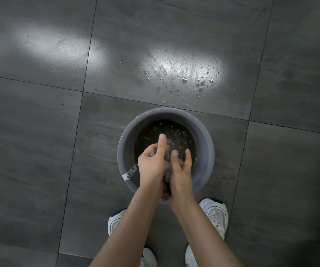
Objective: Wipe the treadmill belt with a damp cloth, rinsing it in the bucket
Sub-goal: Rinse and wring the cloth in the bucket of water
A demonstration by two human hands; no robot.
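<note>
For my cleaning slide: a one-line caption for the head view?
Left hand and right hand grip the cloth over the water-filled bucket on a splashed floor.

Both forearms reach down, left hand (151, 164) and right hand (181, 170) pressed together, fingers curled round a wadded cloth (167, 158) between them.

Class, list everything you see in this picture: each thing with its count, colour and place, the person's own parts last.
bucket: one, grey, on the floor ahead of the shoes
water: one pool, dark, inside the bucket
cloth: one, greyish, bunched between both hands over the bucket
floor tiles: several, dark grey, all around
water drops: many, clear, on the floor beyond the bucket
shoes: two, white, bottom of view
left hand: one, grips the cloth
right hand: one, grips the cloth
</note>
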